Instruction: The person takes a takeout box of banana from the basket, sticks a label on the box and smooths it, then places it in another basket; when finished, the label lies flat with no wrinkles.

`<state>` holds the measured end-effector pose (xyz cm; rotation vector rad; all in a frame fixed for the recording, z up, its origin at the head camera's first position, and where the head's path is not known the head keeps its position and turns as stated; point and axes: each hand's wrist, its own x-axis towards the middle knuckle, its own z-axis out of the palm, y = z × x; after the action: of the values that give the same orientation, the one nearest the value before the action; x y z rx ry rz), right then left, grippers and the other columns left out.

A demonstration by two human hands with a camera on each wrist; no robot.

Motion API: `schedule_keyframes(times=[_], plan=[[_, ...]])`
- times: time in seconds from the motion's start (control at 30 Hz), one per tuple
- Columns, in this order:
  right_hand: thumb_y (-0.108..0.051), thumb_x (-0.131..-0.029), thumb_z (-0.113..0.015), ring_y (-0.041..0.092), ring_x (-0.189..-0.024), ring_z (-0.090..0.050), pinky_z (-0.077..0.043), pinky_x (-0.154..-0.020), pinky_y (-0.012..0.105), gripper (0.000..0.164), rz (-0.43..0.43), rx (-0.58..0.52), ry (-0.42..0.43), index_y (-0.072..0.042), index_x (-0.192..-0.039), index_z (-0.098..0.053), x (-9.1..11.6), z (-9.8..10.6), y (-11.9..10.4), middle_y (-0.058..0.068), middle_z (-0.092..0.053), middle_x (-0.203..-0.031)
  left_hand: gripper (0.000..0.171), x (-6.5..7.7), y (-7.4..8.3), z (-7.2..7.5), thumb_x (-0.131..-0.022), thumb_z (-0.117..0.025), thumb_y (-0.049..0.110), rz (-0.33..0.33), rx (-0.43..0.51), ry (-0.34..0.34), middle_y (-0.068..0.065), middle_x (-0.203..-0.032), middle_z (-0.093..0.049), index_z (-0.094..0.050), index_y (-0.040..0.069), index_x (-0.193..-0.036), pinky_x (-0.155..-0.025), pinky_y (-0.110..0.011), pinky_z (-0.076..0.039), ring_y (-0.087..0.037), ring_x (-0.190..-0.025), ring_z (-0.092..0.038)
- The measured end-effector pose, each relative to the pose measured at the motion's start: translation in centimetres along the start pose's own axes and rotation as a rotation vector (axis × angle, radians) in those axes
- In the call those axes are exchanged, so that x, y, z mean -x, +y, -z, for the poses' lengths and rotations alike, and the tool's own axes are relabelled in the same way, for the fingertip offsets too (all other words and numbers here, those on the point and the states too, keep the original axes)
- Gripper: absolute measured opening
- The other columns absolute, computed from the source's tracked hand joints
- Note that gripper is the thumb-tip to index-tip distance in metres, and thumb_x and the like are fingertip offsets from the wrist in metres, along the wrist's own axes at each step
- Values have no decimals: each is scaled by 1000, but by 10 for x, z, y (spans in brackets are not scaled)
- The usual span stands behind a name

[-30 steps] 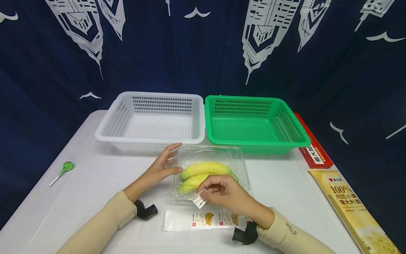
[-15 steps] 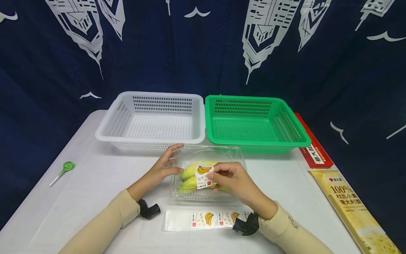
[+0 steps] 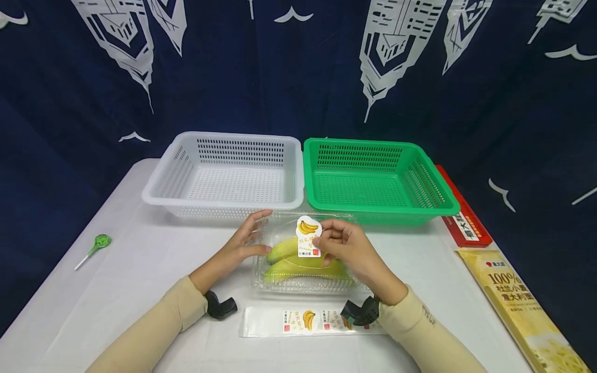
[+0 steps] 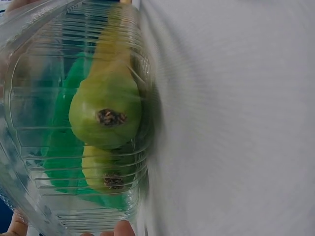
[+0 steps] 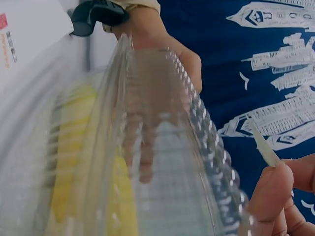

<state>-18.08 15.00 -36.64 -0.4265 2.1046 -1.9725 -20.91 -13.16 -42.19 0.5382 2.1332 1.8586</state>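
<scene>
The right hand pinches a label between thumb and index finger at its three o'clock edge; the other fingers are bent. The label shows its banana print, with the bunch toward twelve, and overlaps the box in the head view. Whether it touches the plastic I cannot tell.

The left hand has thumb and fingers spread along the nine o'clock side of the clear box, fingers toward the far corner, thumb nearer the person. Inside lie bananas, their dark tips toward nine.

Reckoning from the box, with twelve away from the person, a strip of more labels lies at six, partly behind the right black wrist camera. A white basket stands near eleven, a green basket near one, side by side. A lollipop lies at nine, well apart. A red carton is between two and three; a yellow pack between three and four.
</scene>
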Motion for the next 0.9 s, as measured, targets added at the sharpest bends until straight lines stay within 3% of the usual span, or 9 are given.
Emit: schedule_keyframes(times=[0.13,0.43,0.67,0.9], plan=[[8,-98,-66,12,-63,-62,-56,-57,23,35,-20,31,19,13,-130,-52,-3,5,0,-1,-66,-84,90,0,0,0,-90,-69,19,-3,2,-9,-20,-178,-12,-26,11,-168,-123,-80,-16,-56,-159,-15],[8,-97,-69,16,-62,-64,-57,-55,25,37,-33,129,53,9,-128,-50,-7,9,1,4,-67,-80,90,0,-1,0,-90,-68,18,-3,8,-12,-18,-178,-10,-26,11,-168,-123,-81,-13,-55,-159,-13],[10,-96,-68,14,-59,-63,-59,-56,25,38,-63,137,72,7,-128,-47,-9,7,2,7,-66,-79,89,0,-1,0,-90,-68,19,-4,-1,-15,-17,-179,-9,-27,12,-168,-123,-80,-12,-55,-160,-11],[10,-95,-68,13,-57,-66,-61,-56,27,45,-63,193,83,8,-133,-44,-11,6,5,10,-66,-80,91,-2,-1,-1,-89,-68,18,-14,-18,-8,-18,-179,-9,-25,10,-169,-126,-75,-11,-52,-161,-12]])
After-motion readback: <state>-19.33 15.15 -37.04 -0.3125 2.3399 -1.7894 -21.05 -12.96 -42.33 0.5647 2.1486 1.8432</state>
